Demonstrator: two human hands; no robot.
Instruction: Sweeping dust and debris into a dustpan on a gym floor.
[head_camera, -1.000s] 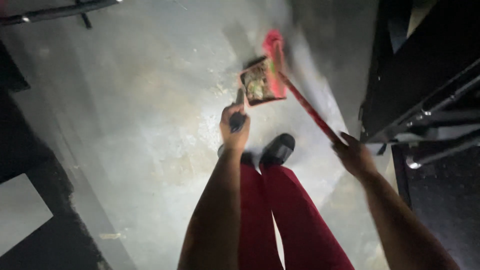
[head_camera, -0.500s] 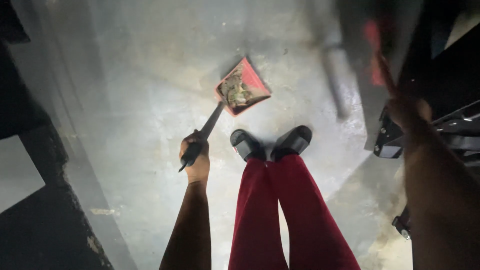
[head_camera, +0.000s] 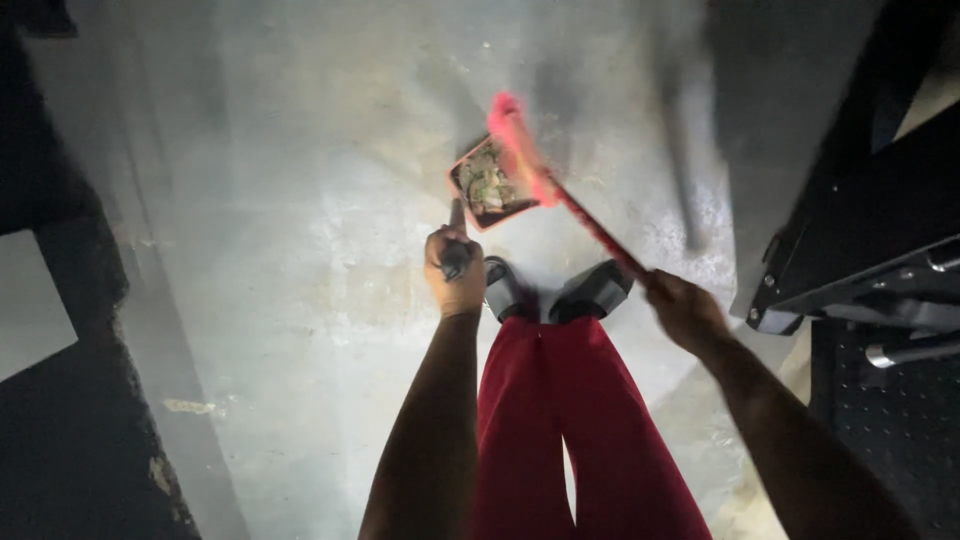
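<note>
The left hand (head_camera: 455, 272) is closed round the dustpan (head_camera: 487, 186) handle; half a second ago the pan lay alone on the floor (head_camera: 300, 250), left of the shoes (head_camera: 555, 290). Now the red brush (head_camera: 520, 150) has swung back over its litter-filled tray. The right hand (head_camera: 685, 310) grips the brush's handle, so sweeping into the pan goes on.

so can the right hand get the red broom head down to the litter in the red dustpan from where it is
Probably yes. The right hand grips the red-handled broom, and its blurred head already lies over the red dustpan of litter that the left hand holds out; nothing lies between them.
</note>
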